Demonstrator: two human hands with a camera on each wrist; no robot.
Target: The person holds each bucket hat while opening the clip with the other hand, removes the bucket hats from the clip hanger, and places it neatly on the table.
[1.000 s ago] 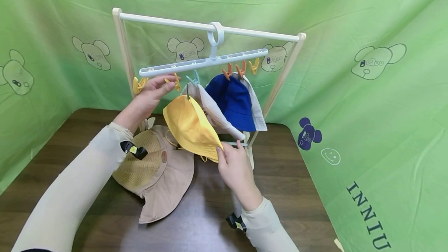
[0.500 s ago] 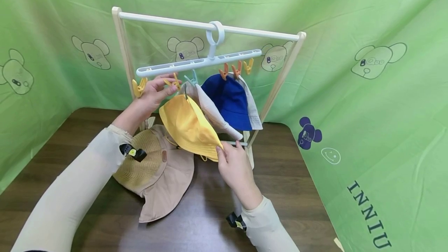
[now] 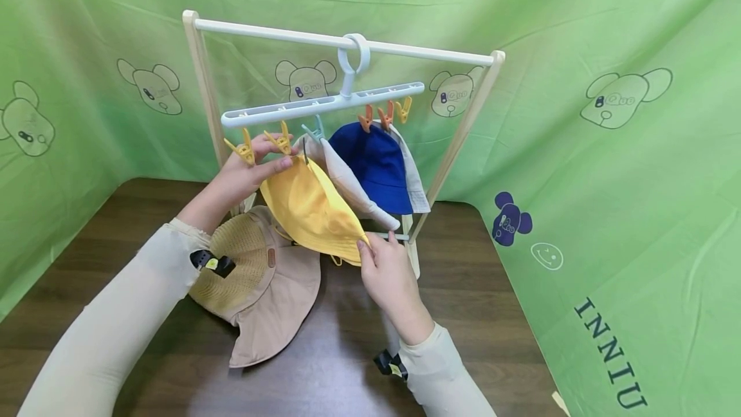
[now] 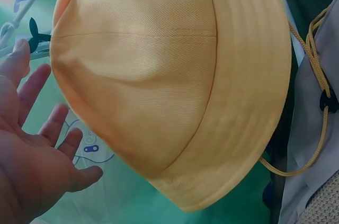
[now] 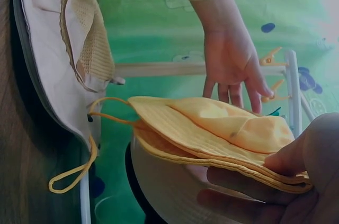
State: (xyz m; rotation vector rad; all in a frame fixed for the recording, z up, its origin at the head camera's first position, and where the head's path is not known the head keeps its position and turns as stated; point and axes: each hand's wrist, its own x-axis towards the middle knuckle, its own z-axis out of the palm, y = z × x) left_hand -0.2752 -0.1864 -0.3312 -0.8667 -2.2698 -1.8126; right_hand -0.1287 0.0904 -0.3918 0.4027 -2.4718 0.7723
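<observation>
A yellow bucket hat (image 3: 309, 208) hangs tilted from a dark green clip (image 4: 38, 36) at its crown. My right hand (image 3: 393, 278) pinches the edge of its brim between thumb and fingers. In the right wrist view the doubled brim (image 5: 254, 168) lies over those fingers. Beside the crown, my left hand (image 3: 249, 169) has its fingers spread and holds nothing; the left wrist view shows them apart from the fabric. Two yellow clips (image 3: 279, 140) dangle around that hand from a pale blue hanger (image 3: 324, 105). A yellow cord (image 5: 74, 176) trails from the hat.
Behind the yellow hat, a light blue clip (image 3: 314, 129) and orange clips hold a whitish hat (image 3: 353, 185) and a blue bucket hat (image 3: 376, 166). The hanger hooks on a white rail (image 3: 272, 32). A beige sun hat (image 3: 283, 301) lies on the wooden table (image 3: 463, 288).
My left hand has come down from the yellow clip toward the crown of the yellow hat. The hanger has shifted left with its hats; my right hand keeps its pinch on the brim.
</observation>
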